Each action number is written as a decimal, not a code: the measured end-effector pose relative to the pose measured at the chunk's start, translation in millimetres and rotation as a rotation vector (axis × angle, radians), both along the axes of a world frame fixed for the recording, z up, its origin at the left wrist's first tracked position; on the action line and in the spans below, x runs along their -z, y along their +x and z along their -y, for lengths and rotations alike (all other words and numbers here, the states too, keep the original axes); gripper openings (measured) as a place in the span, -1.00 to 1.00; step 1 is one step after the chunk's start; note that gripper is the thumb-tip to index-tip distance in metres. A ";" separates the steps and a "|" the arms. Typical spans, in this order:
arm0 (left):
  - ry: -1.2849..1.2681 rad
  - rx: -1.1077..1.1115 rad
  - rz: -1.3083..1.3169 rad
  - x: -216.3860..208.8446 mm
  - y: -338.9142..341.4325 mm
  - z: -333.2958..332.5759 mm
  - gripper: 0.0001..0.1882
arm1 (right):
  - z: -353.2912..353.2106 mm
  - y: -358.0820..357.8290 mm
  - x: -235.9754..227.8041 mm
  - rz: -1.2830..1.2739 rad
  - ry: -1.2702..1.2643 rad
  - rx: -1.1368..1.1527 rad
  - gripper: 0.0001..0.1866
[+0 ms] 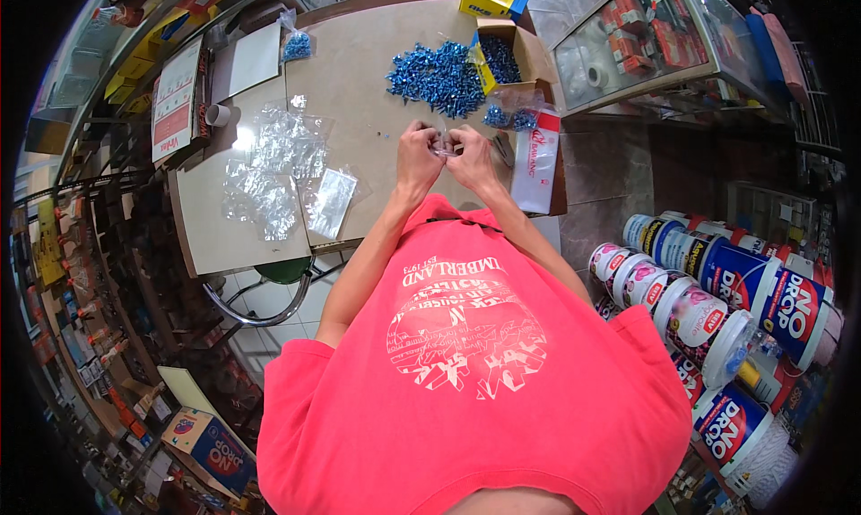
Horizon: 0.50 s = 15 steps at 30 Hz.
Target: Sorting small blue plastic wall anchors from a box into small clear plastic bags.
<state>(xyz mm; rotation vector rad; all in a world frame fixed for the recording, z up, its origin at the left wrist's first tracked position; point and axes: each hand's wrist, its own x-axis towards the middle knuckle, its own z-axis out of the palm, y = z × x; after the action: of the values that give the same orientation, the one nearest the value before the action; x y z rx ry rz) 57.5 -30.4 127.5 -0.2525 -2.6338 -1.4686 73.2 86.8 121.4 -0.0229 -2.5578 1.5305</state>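
Note:
My left hand (416, 161) and my right hand (472, 159) are close together over the near part of the table, fingers bent and pinching. Between them is a small clear plastic bag (440, 147), mostly hidden by the fingers; its contents cannot be made out. Just beyond the hands lies a loose heap of small shiny blue screws (437, 77). An opened carton (529, 53) on its side at the heap's right holds more of them. Small clear bags with blue screws (511, 116) rest by my right hand.
Flat empty plastic bags (278, 161) and a stack of clear bags (332, 203) cover the table's left. A filled bag (297, 45) lies far left, near a white cup (218, 114). A red-and-white box (536, 161) is right; paint buckets (708, 322) stand lower right. A glass display case (628, 40) flanks the table.

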 end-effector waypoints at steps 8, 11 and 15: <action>-0.079 -0.035 0.055 -14.2 -0.4 -2.3 -0.81 | -4.7 0.3 -8.8 0.165 0.025 0.032 -0.86; -0.094 -0.036 0.027 -14.2 0.2 0.1 -0.77 | -3.1 -0.1 -11.0 0.178 0.085 0.094 -0.87; -0.095 -0.043 0.071 -14.6 1.3 2.1 -0.73 | -5.4 -0.2 -6.3 0.226 0.087 0.138 -0.90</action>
<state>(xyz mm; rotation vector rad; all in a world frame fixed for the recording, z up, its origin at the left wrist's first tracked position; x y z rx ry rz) 58.8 -32.5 142.1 -0.1541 -2.7502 -1.3666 73.0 92.2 127.6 -0.3741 -2.7252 1.4387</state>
